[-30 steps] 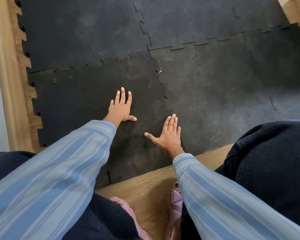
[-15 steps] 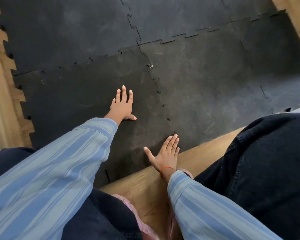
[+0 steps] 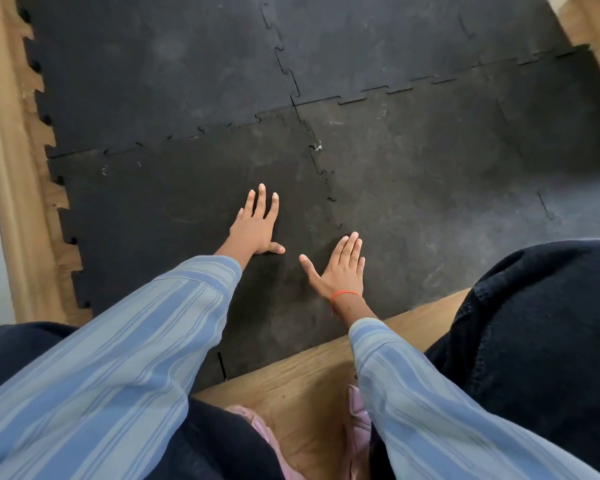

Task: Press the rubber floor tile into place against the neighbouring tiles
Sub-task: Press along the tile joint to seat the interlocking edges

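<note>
Both hands, left hand (image 3: 255,226) and right hand (image 3: 340,268), lie flat with fingers spread on the rubber tile (image 3: 174,206); sleeves (image 3: 118,358) hide its lower-left edge.

Two hands flat on the rubber, left hand (image 3: 255,226) and right hand (image 3: 340,270); two striped blue sleeves (image 3: 125,341); one orange wrist band (image 3: 343,294); at least four interlocking black rubber tiles (image 3: 174,195) visible; two pink shoes (image 3: 359,410).
</note>
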A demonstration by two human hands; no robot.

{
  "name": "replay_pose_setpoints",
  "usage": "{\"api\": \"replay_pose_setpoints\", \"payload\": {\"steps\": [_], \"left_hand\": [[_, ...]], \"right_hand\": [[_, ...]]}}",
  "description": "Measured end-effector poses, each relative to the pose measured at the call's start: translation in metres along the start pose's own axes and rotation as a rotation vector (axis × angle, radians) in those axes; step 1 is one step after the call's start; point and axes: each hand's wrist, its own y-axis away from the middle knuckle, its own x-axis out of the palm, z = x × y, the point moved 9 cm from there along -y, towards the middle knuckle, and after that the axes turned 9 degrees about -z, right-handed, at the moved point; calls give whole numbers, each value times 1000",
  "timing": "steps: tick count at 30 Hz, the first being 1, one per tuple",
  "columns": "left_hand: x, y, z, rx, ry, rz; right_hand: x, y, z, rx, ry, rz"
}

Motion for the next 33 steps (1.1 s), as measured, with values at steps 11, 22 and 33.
{"api": "replay_pose_setpoints", "payload": {"steps": [11, 22, 33], "left_hand": [[3, -3, 3, -17, 14, -5], [-8, 15, 27, -142, 75, -161], [-1, 33, 101, -438, 198, -80]], "right_hand": [[-30, -88, 58, -257, 95, 113], [-45, -117, 83, -405, 217, 91], [-57, -157, 124, -430, 260, 37]]}}
